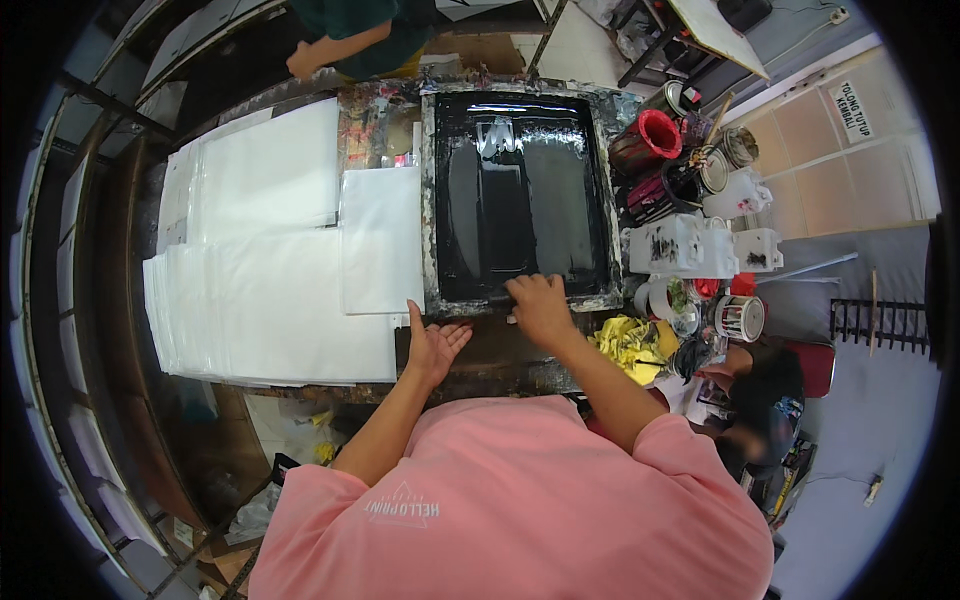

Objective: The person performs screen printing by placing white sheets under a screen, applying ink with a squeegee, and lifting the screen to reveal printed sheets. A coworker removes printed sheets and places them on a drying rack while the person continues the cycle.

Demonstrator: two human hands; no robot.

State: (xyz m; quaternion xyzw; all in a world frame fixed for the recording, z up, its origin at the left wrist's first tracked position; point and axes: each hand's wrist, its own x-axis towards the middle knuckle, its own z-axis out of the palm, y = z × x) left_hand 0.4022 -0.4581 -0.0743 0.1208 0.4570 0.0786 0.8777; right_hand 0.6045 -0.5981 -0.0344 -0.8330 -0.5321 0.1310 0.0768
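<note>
A screen printing frame [430, 200] lies on the worktable, its mesh coated with wet black ink. My right hand [541, 312] is closed at its near edge, fingers curled toward the mesh. A dark bar, apparently a squeegee [498, 297], pokes out left of those fingers; the rest is hidden. My left hand [437, 352] is open and empty, palm turned up, just below the frame's near left corner. Its thumb reaches the lower edge of a white sheet [382, 240] that lies along the frame's left side.
Stacks of white sheets [270, 300] cover the table's left part. Right of the frame stand a red container [650, 140], white plastic containers [668, 243] and a crumpled yellow cloth [628, 347]. A person [345, 45] stands beyond the table, another [765, 400] at lower right. Shelving [110, 300] lines the left.
</note>
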